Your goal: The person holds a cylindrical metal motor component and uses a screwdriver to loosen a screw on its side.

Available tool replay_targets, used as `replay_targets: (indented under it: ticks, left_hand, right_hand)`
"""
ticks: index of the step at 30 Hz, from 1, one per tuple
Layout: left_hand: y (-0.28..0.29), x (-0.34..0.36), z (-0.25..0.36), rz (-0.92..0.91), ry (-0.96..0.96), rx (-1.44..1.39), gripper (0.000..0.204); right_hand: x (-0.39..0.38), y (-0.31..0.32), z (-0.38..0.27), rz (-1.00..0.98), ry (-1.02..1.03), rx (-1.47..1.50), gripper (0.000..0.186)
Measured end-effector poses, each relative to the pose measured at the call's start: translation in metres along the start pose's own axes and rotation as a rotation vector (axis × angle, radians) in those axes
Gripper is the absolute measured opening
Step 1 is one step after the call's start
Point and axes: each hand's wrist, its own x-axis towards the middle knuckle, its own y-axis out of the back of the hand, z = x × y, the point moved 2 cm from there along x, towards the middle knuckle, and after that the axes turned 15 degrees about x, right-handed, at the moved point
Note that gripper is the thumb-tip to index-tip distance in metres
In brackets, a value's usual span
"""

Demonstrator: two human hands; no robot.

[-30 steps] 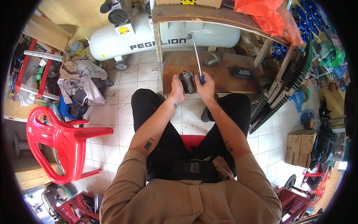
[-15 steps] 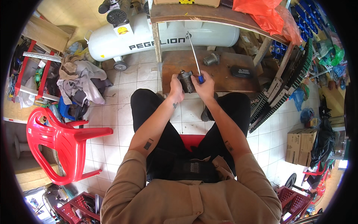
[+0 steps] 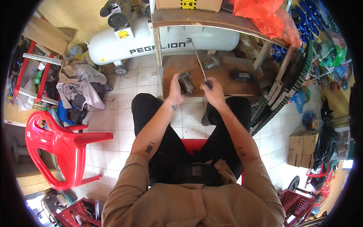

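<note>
My left hand point(image 3: 177, 88) holds a dark, worn metal cylinder point(image 3: 186, 81) tilted above a low wooden board point(image 3: 230, 89). My right hand point(image 3: 211, 92) grips the blue handle point(image 3: 208, 83) of a long screwdriver whose thin shaft point(image 3: 199, 60) points forward and up-left, now apart from the cylinder. A second metal part point(image 3: 212, 63) lies on the board behind the shaft, and a flat black case point(image 3: 241, 75) lies at the board's right.
A white compressor tank point(image 3: 106, 49) stands behind a wooden shelf point(image 3: 177, 17) carrying orange bags point(image 3: 257, 11). A red plastic chair point(image 3: 53, 151) is on my left beside piled cloths point(image 3: 81, 87). Folded ribbed metal lengths point(image 3: 272, 106) lean right of the board, and cardboard boxes point(image 3: 302, 149) sit farther right.
My right hand with the screwdriver has moved right and slightly down, away from the cylinder. The cylinder in my left hand has shifted slightly left and tilted.
</note>
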Motion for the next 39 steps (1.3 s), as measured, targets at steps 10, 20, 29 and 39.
replay_targets:
  ticks: [10, 20, 29, 39]
  left_hand:
    - [-0.001, 0.005, 0.006, -0.085, -0.140, 0.013, 0.036]
    - [0.005, 0.010, 0.003, -0.148, -0.046, -0.345, 0.036]
    - [0.000, 0.004, 0.000, -0.080, -0.061, -0.206, 0.032]
    - [0.005, 0.008, 0.001, 0.001, -0.095, -0.150, 0.033]
  right_hand:
    - [-0.121, 0.063, -0.037, -0.193, -0.065, 0.162, 0.031]
    - [-0.128, 0.048, -0.040, -0.118, 0.060, -0.138, 0.031]
    - [-0.125, 0.047, -0.039, -0.128, 0.037, -0.138, 0.032]
    - [-0.123, 0.046, -0.040, -0.141, 0.099, -0.130, 0.033]
